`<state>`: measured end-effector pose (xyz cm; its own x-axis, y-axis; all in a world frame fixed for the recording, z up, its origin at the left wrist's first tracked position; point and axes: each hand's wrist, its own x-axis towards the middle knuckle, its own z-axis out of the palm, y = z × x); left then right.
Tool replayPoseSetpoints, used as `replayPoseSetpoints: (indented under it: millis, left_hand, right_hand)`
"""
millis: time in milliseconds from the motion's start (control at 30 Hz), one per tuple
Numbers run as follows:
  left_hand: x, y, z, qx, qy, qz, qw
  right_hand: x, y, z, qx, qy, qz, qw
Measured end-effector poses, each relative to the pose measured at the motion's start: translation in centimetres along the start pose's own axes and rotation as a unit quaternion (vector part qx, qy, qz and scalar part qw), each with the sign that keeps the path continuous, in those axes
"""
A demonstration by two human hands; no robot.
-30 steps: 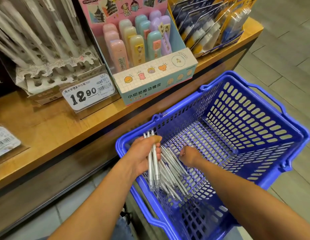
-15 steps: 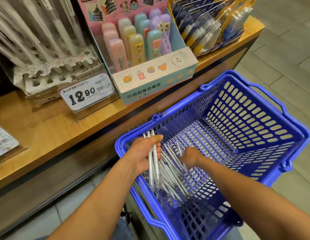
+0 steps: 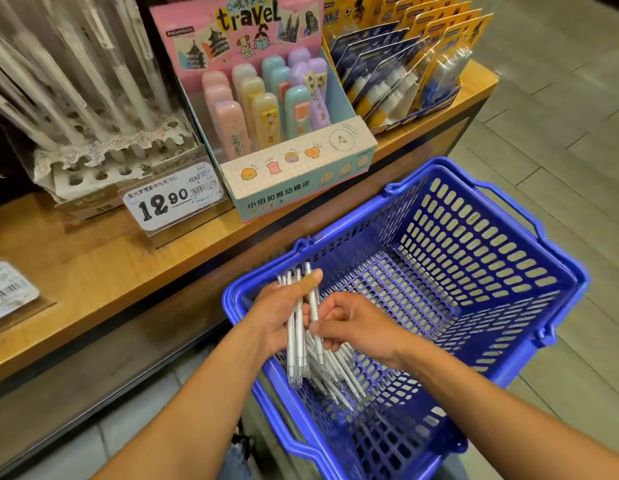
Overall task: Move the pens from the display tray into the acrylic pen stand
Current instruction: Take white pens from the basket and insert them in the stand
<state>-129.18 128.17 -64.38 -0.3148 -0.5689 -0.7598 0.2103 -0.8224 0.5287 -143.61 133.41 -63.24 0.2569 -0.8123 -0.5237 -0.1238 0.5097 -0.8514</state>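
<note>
The left hand [image 3: 278, 315] grips a small bundle of white pens [image 3: 298, 327], its fingers curled round the barrels and the thumb, which wears a tan plaster, pressed across them near the top. The bundle stands almost upright, with the clicker ends above the thumb and the clear tips pointing down toward the person. The right hand [image 3: 356, 327] is just beside it, on the side away from the shelf; its fingers are curled and seem to pinch one pen against the edge of the bundle, though the exact contact is hidden by the knuckles. Below both hands, more loose pens [image 3: 339, 375] lie in the near corner of the blue basket [image 3: 509, 289], their long axes running diagonally, from under the hands toward the person's right forearm. The place where the pens must go, the clear acrylic pen stand [image 3: 104, 147], is up and far to the left of the left hand, on the wooden shelf [image 3: 93, 271], behind the price tag [image 3: 173, 197]. Some white pens already stand in its perforated holder, and several holes look free. So the left hand is clearly the nearer one to the stand, and the bundle is already held nearly vertical, which probably suits the holes. The coming move is likely a lift up and to the left, away from the basket.
</note>
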Motion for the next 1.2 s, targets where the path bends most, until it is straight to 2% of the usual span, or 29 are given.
replayPoseSetpoints:
  millis: [267,433,467,533,600,633,733,967,1067,1200]
  left_hand:
    - [0.5,-0.4,-0.1,0.026,0.017,0.056,0.998]
    - [1.1,-0.9,-0.4,0.029,0.036,0.043,0.998]
    - [1.2,-0.9,-0.4,0.029,0.040,0.042,0.998]
    - [1.4,-0.8,-0.4,0.033,0.051,0.034,0.998]
    - [1.6,-0.8,-0.5,0.025,0.059,0.019,0.998]
    - [1.7,-0.8,-0.6,0.019,0.060,0.013,0.998]
    - [1.8,-0.8,-0.7,0.010,0.061,0.006,0.998]
    - [2.0,-0.8,-0.9,-0.005,0.061,-0.001,0.998]
    - [1.9,-0.8,-1.0,0.003,0.061,-0.009,0.998]
    - [1.8,-0.7,-0.9,0.010,0.070,-0.012,0.997]
  right_hand:
    - [0.0,0.4,0.7,0.014,-0.020,0.004,1.000]
    - [2.8,1.0,-2.1,0.024,-0.142,0.062,0.988]
    - [3.8,1.6,-3.2,0.010,-0.133,0.079,0.988]
    - [6.6,3.8,-5.0,-0.066,-0.025,0.105,0.992]
    - [9.1,6.7,-6.2,-0.212,0.091,0.123,0.965]
    - [9.9,8.0,-6.4,-0.283,0.114,0.140,0.942]
    - [11.1,11.4,-6.2,-0.419,0.104,0.191,0.881]
    - [11.2,14.4,-5.1,-0.530,0.075,0.200,0.821]
    - [11.3,14.0,-5.2,-0.518,0.074,0.201,0.828]
    - [10.4,11.6,-6.2,-0.402,0.069,0.202,0.890]
